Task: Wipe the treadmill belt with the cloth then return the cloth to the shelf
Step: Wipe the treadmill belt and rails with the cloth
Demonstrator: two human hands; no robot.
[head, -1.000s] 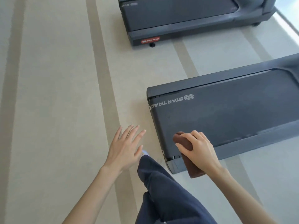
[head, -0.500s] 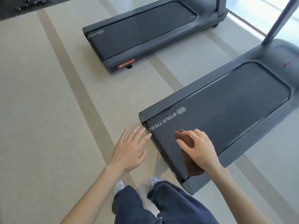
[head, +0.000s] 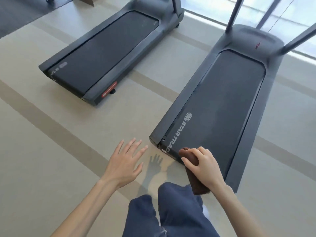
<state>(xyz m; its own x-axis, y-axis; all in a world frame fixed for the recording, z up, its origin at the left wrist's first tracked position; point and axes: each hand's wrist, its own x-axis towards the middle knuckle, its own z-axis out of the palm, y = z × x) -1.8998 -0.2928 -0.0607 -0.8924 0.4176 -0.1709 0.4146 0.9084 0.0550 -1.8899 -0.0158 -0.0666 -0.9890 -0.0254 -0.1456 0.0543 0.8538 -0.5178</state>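
A person's right hand (head: 204, 168) is gripping a folded dark brown cloth (head: 191, 161), fingers curled over it, pressing it on the rear end of a Star Trac treadmill belt (head: 222, 108). The left hand (head: 124, 163) is hovering over the beige floor (head: 42, 151), fingers spread, holding nothing. A second treadmill (head: 106, 53) is standing to the left.

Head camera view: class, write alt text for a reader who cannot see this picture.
A person's right hand grips a brown cloth at the near end of a dark treadmill belt. Their left hand hovers open above the beige floor beside it; a second treadmill stands further left.
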